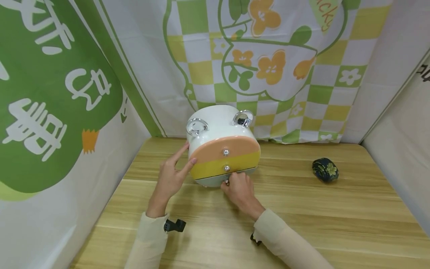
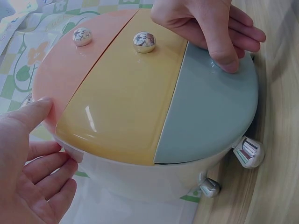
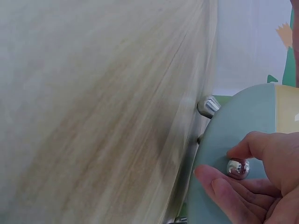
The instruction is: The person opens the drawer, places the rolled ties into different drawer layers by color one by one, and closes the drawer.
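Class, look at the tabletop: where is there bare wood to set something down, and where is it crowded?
Bare wood lies between the drawer box and the dark roll, and along the near edge of the table. It is crowded at the box front, where the left hand and right hand touch it.

Cream long sleeves, black wrist mounts

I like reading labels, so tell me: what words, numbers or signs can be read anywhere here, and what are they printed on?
"acks": slanted letters, cut off by the frame, on the green tag at the top of the checked cloth.
White characters on the green banner at left: large, but seen at an angle, not readable for sure.
Black marks on the right wall: cut off, unreadable.
Round drawer box: no text.
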Motion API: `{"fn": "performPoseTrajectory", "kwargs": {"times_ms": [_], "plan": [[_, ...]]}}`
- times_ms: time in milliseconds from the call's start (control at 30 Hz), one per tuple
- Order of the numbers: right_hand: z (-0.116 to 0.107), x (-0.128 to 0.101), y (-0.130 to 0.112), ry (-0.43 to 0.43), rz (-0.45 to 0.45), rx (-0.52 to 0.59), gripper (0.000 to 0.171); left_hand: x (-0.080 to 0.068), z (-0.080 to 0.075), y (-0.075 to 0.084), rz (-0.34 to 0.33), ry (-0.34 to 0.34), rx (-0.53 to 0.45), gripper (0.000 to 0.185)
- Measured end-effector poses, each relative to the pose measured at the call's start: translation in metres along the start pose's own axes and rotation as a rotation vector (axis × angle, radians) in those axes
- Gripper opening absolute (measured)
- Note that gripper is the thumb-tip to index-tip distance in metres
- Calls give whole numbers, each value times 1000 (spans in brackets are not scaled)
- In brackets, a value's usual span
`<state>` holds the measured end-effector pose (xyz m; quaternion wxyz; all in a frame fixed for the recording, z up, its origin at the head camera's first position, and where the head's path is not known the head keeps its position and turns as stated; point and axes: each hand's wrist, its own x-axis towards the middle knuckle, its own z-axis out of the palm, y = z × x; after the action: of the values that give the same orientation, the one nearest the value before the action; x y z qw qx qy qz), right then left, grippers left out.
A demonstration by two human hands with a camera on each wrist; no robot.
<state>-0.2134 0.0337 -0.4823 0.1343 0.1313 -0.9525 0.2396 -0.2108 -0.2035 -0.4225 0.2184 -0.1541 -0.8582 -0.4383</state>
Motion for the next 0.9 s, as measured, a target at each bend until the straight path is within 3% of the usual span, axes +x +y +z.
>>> {"fn": "performPoseTrajectory", "kwargs": {"times_ms": [567,900], "plan": [[-8,-14,-4,-54,11,-22,56,-1,-2,0,-51,-4,-4,60],[-14,-24,-7,-83,30,-19,56,0,-1,1,-49,-10,-7,61]]}}
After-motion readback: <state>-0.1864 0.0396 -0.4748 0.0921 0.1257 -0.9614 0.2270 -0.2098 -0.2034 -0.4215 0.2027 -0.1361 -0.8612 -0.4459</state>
